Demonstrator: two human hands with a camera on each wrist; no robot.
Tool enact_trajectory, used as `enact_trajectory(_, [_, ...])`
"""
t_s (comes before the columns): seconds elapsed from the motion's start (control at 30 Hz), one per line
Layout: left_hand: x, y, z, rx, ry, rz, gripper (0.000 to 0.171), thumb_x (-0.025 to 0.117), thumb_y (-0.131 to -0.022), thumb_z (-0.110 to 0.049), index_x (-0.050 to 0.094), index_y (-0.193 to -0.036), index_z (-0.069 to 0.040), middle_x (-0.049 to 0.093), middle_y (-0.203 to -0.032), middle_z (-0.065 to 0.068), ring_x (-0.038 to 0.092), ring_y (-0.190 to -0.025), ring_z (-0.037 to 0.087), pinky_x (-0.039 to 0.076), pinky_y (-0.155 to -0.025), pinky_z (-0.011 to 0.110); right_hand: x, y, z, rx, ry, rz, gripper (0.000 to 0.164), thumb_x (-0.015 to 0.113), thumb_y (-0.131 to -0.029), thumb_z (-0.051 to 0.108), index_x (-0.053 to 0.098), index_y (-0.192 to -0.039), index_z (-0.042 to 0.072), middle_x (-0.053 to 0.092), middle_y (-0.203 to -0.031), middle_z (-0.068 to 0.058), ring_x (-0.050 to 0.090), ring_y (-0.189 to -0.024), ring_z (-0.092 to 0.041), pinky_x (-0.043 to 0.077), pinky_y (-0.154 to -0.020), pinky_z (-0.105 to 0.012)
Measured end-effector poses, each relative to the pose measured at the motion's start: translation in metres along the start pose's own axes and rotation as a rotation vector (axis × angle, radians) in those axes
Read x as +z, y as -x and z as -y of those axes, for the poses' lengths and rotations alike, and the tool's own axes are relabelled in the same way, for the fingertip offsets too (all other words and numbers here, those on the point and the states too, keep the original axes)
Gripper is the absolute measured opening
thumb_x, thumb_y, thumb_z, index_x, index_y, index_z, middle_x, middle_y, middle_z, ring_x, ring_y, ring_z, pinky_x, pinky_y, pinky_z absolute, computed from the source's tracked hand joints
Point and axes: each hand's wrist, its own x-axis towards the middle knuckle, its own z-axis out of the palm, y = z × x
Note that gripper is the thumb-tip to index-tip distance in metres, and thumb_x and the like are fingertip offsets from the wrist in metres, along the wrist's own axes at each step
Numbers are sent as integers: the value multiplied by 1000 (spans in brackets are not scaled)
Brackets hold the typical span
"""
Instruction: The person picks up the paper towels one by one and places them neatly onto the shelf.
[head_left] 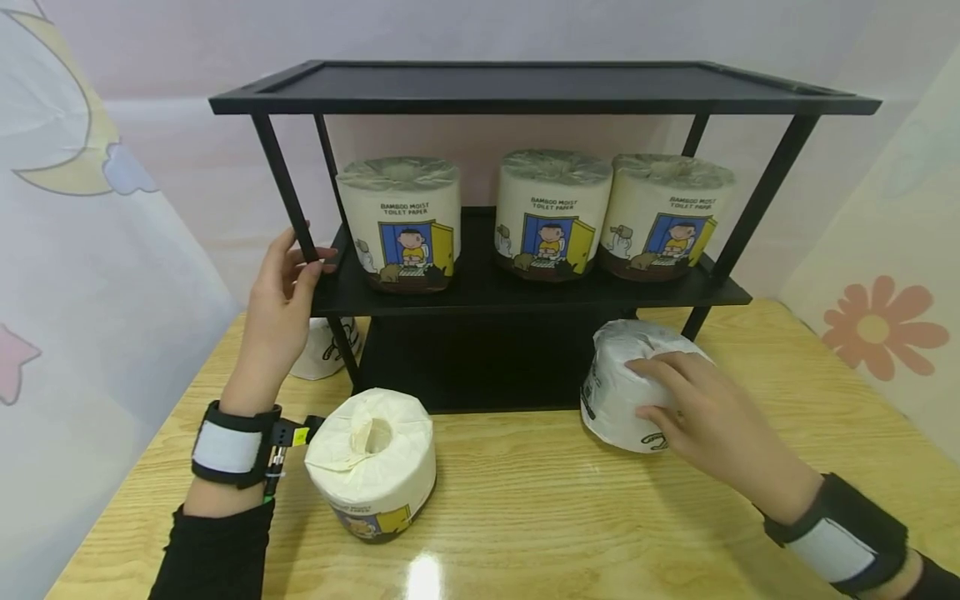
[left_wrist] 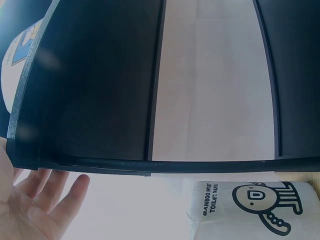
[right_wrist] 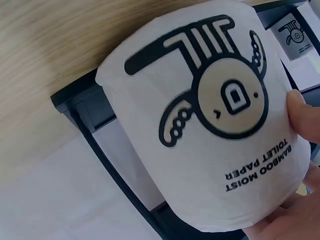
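My left hand (head_left: 272,321) grips the left end of a black two-tier rack (head_left: 540,305) where the front post meets the middle shelf. In the left wrist view its fingers (left_wrist: 56,192) show beside the rack's edge. My right hand (head_left: 701,408) holds a white-wrapped toilet paper roll (head_left: 621,387), tilted, at the front right of the lower shelf. Its label, a cartoon figure with a D, fills much of the right wrist view. Three toilet paper rolls with a cartoon doorway stand on the middle shelf: one left (head_left: 405,225), one centre (head_left: 551,212), one right (head_left: 663,217).
A cream-wrapped toilet paper roll (head_left: 375,458) stands on the wooden table (head_left: 525,508), in front of the rack's left side. Another white roll (head_left: 318,354) is behind the rack's left front leg, partly hidden. Patterned walls (head_left: 877,225) enclose the table at the back and sides.
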Motion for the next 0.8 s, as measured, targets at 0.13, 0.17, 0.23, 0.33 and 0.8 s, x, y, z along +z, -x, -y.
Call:
enact_trajectory(0.13, [0,0,0,7,-3,-1,49,41,-108,-18,29,-155,-23,57,-131,11,56,-118,25,47,-98,34,6,-3,-2,-7,10,-1,68,30,-100,57,63,-121,2,62,-108,-16,59,-98,-34,50,-83,-50])
enact_trajectory(0.17, [0,0,0,7,-3,-2,49,41,-108,-18,29,-155,-23,57,-131,11,57,-118,25,47,-98,34,7,-3,-2,-9,12,1,68,30,-100,57,63,-121,2,62,-109,-17,59,-98,-35,50,-83,-50])
enact_trajectory(0.23, [0,0,0,5,-4,-3,50,41,-108,-18,29,-155,-23,58,-131,11,57,-118,25,47,-98,34,10,-5,-3,-13,22,4,67,29,-100,57,63,-122,3,62,-109,-18,59,-98,-36,50,-84,-51])
enact_trajectory(0.33, [1,0,0,1,-4,-3,50,41,-108,-17,28,-155,-23,58,-131,11,57,-118,25,47,-98,34,13,-7,-3,-19,34,1,68,28,-100,56,63,-123,3,62,-110,-19,60,-97,-38,50,-84,-53])
enact_trajectory(0.8, [0,-1,2,0,-10,-8,50,42,-108,-17,29,-155,-23,58,-131,11,57,-118,25,47,-98,34,24,-11,-4,9,52,-27,71,28,-103,56,56,-126,-4,64,-115,-22,59,-105,-41,46,-92,-54])
